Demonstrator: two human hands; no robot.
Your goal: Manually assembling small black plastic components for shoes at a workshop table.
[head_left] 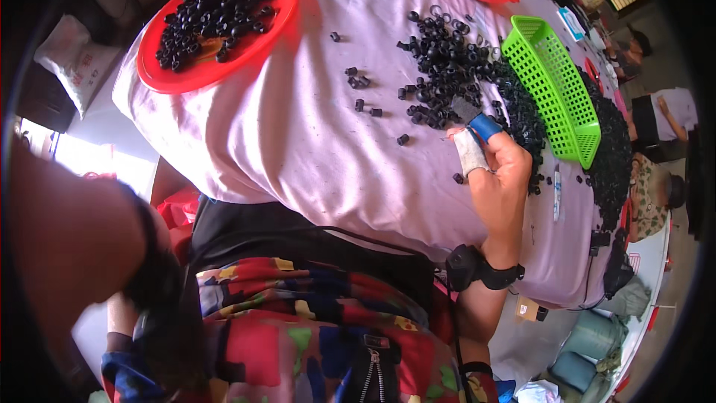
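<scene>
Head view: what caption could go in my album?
A right hand with wrapped fingers at small black pieces near a green basket.

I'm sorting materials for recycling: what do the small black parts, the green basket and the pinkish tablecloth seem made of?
Small black parts: probably moulded plastic or rubber, some glossy with highlights.
Green basket: likely rigid plastic, smooth, evenly coloured, with regular openings.
Tablecloth: matte fabric, judging by soft folds; fibre unclear.

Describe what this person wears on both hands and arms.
The right hand has one digit in a white wrap and another in a blue wrap. Its wrist wears a black strap with a bulky module. The blurred left arm has a dark band and multicoloured sleeve.
</scene>
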